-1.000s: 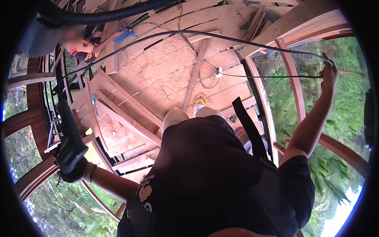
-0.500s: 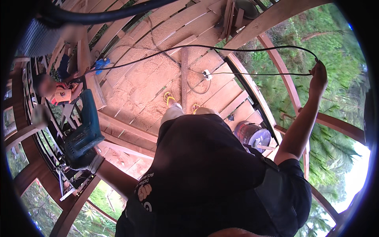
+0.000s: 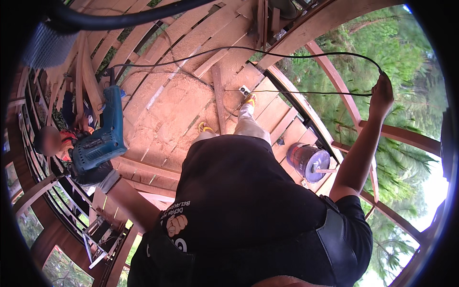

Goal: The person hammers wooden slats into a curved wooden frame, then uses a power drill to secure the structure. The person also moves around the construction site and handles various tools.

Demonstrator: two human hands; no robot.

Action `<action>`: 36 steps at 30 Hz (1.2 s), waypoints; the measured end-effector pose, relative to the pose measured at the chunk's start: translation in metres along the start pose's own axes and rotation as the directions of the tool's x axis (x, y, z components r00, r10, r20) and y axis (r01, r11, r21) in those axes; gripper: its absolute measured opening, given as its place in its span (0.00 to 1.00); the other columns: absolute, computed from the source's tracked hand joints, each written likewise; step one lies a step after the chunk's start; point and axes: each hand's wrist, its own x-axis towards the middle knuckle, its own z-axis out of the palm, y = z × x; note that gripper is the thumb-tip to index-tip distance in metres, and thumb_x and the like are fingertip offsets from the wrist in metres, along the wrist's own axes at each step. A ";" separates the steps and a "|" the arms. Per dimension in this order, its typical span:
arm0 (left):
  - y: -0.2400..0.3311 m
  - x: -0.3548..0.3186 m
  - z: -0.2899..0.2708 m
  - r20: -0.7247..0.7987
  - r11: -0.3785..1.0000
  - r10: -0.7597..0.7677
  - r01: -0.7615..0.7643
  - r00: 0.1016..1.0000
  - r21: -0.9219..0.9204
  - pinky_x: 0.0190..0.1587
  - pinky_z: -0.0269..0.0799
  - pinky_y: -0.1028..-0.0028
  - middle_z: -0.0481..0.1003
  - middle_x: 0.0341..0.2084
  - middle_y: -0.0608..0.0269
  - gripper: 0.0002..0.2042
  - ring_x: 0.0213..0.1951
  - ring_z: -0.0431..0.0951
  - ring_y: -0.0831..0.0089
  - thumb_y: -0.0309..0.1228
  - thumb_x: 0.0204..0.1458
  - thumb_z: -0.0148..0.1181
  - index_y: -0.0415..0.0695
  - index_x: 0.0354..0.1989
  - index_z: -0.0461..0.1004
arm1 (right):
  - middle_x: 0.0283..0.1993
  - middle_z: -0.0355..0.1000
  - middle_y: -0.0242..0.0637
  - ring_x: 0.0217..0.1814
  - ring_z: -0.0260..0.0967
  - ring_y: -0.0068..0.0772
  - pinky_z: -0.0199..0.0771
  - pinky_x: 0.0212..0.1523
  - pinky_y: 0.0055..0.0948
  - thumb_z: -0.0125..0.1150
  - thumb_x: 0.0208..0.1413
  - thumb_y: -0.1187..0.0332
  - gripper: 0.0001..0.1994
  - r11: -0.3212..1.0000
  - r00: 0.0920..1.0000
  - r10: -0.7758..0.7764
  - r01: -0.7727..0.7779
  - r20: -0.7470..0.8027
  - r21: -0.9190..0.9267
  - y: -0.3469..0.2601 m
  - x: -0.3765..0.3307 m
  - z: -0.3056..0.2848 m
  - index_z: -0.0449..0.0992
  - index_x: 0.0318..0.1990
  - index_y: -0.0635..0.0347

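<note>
At the left, my left hand point(image 3: 92, 176), in a dark glove with a grey cuff, holds a teal corded power drill point(image 3: 101, 149) by its lower end. Most of those fingers are hidden by the drill's body. A black cord point(image 3: 224, 48) leaves the drill's handle end and arcs across to the right. My right hand point(image 3: 382, 98), bare and raised out over the railing side, is closed around this cord. From that fist a thinner-looking stretch of cord runs back to a white socket block point(image 3: 244, 90) on the plank floor, near my forward foot.
A person point(image 3: 62, 143) in an orange and dark top is close behind the drill. Sawdust covers the plank floor point(image 3: 167, 110), with gaps between boards. A loose board point(image 3: 218, 91) lies by my feet. A dark lidded bucket point(image 3: 308, 162) stands at the right, beside the curved wooden railing point(image 3: 334, 71).
My left hand has swung the drill slightly forward, and its handle end now points farther up the view. My right foot has stepped forward to the socket block. The right hand still grips the cord.
</note>
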 end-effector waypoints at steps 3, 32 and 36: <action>-0.007 0.006 -0.001 0.095 0.986 -0.019 0.034 0.995 -0.163 0.60 0.72 0.58 0.72 0.58 0.41 0.34 0.58 0.75 0.52 0.54 0.53 0.60 0.39 0.61 0.71 | 0.37 0.76 0.34 0.37 0.75 0.28 0.76 0.38 0.28 0.55 0.66 0.69 0.14 0.851 0.947 0.316 -0.307 0.050 0.426 -0.031 0.013 0.001 0.78 0.55 0.59; -0.059 0.054 0.006 0.488 0.660 -0.008 0.371 0.873 -0.653 0.70 0.58 0.57 0.70 0.60 0.52 0.26 0.61 0.70 0.58 0.45 0.68 0.41 0.39 0.66 0.63 | 0.15 0.51 0.19 0.15 0.42 0.12 0.40 0.16 0.21 0.54 0.68 0.69 0.11 0.505 0.706 0.680 -0.259 -0.195 0.824 -0.106 0.033 0.009 0.78 0.41 0.70; -0.035 0.026 0.087 0.689 0.549 -0.061 0.601 0.722 -0.581 0.70 0.57 0.47 0.66 0.64 0.45 0.35 0.65 0.67 0.48 0.53 0.61 0.46 0.37 0.69 0.61 | 0.15 0.52 0.20 0.15 0.45 0.14 0.44 0.16 0.21 0.56 0.69 0.66 0.12 0.316 0.718 0.695 -0.369 0.052 0.874 -0.073 -0.041 0.045 0.79 0.41 0.67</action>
